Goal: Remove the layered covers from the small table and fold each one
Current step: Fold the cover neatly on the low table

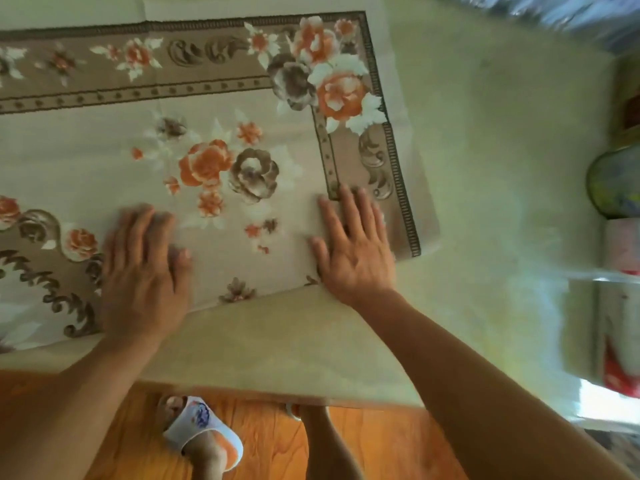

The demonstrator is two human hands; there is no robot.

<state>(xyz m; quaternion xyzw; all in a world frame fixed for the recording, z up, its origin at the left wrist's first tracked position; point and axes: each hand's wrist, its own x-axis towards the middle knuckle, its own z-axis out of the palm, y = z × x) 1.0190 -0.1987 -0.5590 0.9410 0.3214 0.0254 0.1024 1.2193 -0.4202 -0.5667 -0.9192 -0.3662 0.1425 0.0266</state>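
A beige cover with orange and brown flowers and a brown border [214, 126] lies folded flat on the pale table top [485, 168]. Its near edge runs slanted from lower left up to the right. My left hand [145, 268] lies palm down on the cover near that edge, fingers straight but blurred. My right hand [353, 244] presses flat on the cover's near right part, fingers spread, just inside the brown border. Neither hand grips the cloth.
The table's near edge [277, 393] sits above a wooden floor [346, 445], where a foot in a white slipper [201, 431] stands. Along the right edge are a round green tin [613, 181] and wrapped packages [620, 306].
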